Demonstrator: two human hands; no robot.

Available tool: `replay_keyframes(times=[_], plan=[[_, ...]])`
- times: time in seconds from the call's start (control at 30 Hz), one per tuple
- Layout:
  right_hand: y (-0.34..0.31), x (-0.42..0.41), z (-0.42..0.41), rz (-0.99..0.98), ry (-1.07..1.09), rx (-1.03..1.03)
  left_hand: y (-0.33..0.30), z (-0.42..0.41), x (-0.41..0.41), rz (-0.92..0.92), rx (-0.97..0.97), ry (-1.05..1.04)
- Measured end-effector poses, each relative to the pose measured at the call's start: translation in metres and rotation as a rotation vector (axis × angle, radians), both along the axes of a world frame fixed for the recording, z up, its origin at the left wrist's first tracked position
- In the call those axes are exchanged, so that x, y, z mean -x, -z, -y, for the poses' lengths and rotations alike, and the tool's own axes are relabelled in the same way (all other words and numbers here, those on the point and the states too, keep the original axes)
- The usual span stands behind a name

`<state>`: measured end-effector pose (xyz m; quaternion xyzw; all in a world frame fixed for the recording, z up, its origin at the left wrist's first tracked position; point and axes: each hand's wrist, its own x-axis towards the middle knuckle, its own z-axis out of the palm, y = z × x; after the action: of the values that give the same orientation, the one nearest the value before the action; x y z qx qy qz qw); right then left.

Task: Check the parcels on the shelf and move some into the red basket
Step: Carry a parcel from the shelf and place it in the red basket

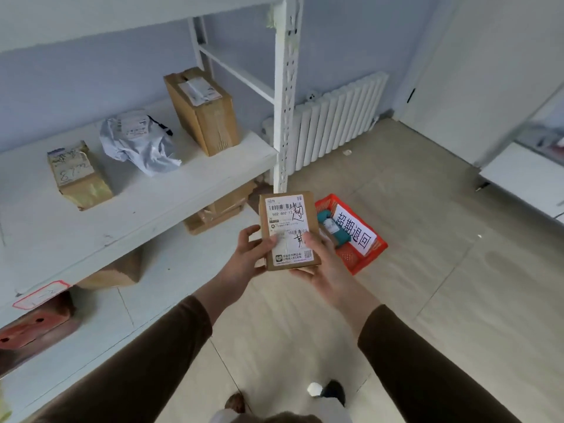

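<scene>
A small flat cardboard parcel point(288, 230) with a white shipping label and black handwriting faces up in front of me. My left hand point(251, 251) grips its left edge with the thumb on the label, and my right hand point(323, 261) holds its lower right side from below. Behind the parcel, on the floor, stands the red basket point(351, 257) with a white sign in black characters and a teal packet point(334, 228) inside. On the white shelf point(137, 206) to the left rest a tall brown box point(203, 111), a crumpled grey mailer bag point(139, 141) and a small taped box point(77, 175).
The shelf's white upright post point(283, 96) rises just left of the basket. Lower shelf levels hold more cardboard boxes point(213, 213). A white radiator point(335, 117) lines the back wall, a white door point(476, 71) is at the right, and a white cabinet edge point(525, 178) juts in.
</scene>
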<state>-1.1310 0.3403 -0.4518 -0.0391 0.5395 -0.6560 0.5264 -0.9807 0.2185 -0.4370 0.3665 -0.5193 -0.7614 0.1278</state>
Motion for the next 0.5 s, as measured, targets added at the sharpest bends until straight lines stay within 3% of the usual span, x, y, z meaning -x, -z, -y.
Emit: replay_keyframes(times=[0.5], plan=[[0.042,0.265,-0.084,-0.015,-0.02,-0.242,0.062,-0.079,0.26,0.086,-0.18,0.029]])
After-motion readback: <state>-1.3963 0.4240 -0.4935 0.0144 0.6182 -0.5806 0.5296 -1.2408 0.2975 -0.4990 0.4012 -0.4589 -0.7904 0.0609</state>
